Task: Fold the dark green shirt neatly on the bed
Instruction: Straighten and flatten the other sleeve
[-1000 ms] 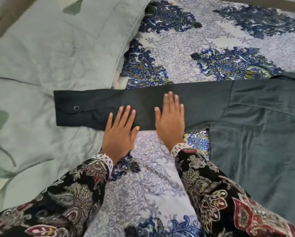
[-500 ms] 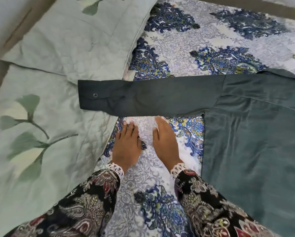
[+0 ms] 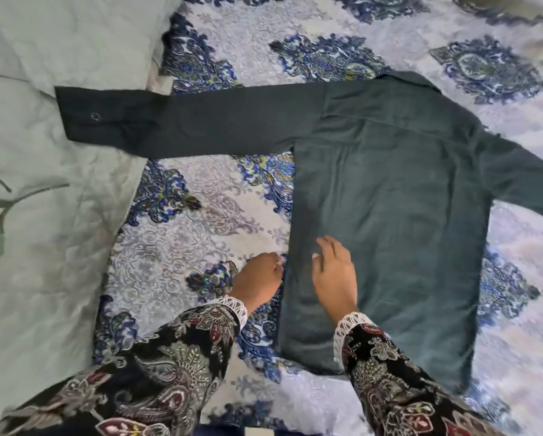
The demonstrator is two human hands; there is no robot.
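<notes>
Dark green shirt (image 3: 390, 190) lies flat, back up, on the bed (image 3: 342, 48), its long left side edge between the curled, empty-looking left hand (image 3: 259, 273) and the loosely spread right hand (image 3: 334, 273) resting on it.

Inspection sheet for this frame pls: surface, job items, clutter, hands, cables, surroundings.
Surface: bed with blue-and-white patterned sheet.
Job's things: dark green shirt spread flat, not yet folded; left sleeve stretched out, cuff lying on the pale green quilt.
Clutter: nothing seen.
Grippers: left hand at the shirt's side edge, fingers blurred, grip unclear; right hand resting on the shirt body, fingers relaxed.
Cables: nothing seen.
Surroundings: pale green pillow at top left.
</notes>
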